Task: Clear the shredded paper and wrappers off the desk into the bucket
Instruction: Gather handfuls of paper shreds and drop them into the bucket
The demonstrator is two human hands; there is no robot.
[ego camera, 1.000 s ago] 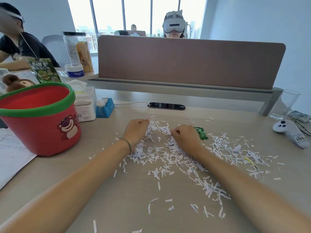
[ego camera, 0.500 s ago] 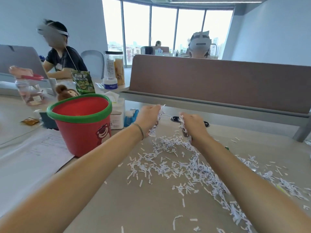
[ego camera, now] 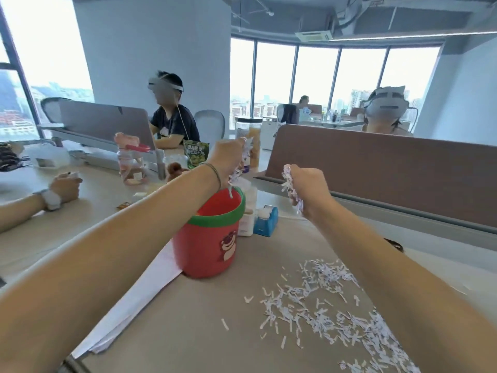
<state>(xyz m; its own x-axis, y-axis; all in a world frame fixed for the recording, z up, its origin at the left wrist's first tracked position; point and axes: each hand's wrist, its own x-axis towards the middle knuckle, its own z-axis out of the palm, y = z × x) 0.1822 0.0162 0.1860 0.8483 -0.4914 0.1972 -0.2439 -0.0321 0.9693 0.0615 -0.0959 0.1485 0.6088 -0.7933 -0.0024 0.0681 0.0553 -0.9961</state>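
Both fists have lifted off the desk [ego camera: 204,319] since a second ago: the left hand [ego camera: 227,154] grips shredded paper [ego camera: 322,305] above the red bucket [ego camera: 207,238], the right hand [ego camera: 305,185] clutches more just beside it, so the drop looks imminent, though most shreds remain.

Bare forearms, no sleeves; a thin bracelet [ego camera: 215,173] circles the left wrist.

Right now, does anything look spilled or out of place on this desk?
Yes. Shredded paper lies strewn over the desk to the right of the red bucket. The left hand grips a clump above the bucket; the right hand grips another, off to its right.
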